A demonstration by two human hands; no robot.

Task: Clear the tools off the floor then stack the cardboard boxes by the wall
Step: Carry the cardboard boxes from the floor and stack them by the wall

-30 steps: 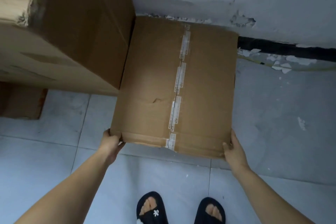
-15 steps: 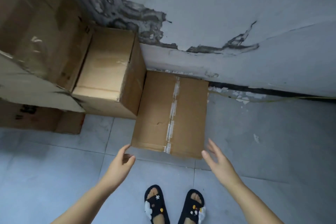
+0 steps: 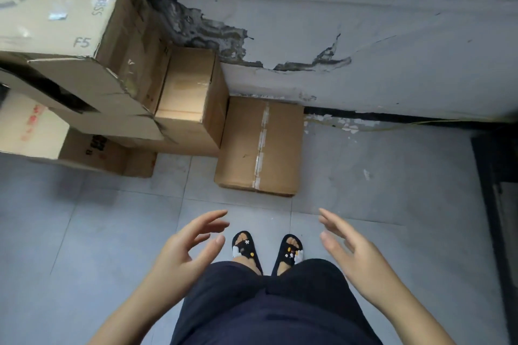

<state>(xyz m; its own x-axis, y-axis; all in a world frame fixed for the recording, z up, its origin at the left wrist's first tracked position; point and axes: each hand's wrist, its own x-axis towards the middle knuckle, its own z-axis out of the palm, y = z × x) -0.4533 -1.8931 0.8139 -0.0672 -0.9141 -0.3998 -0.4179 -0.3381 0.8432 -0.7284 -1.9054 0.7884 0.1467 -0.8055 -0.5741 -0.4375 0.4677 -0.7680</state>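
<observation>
Boxes line the foot of a cracked, peeling wall (image 3: 364, 45), seen from a head-worn camera looking down. A taped box (image 3: 259, 145) lies flat on the tiled floor (image 3: 84, 232), its far edge against the wall and its left side touching a taller box (image 3: 190, 101). Left of that rises a stack: a large printed box (image 3: 56, 8) on top, an open-flapped box (image 3: 92, 101) below it, and a low box (image 3: 92, 151) with red and black print at floor level.

Both hands hover in the air near the camera, well apart from the taped box and holding nothing. The left hand (image 3: 185, 246) has its fingers spread and loosely bent, palm turned inward. The right hand (image 3: 353, 249) mirrors it, fingers straight and parted.

Between the hands, the person's feet in black sandals (image 3: 267, 249) with small charms stand on the tiles, dark shorts (image 3: 266, 305) filling the lower middle of the view. White paint flakes (image 3: 344, 126) lie scattered along a dark strip at the wall's base, right of the taped box. A dark frame (image 3: 496, 204) runs down the right edge.
</observation>
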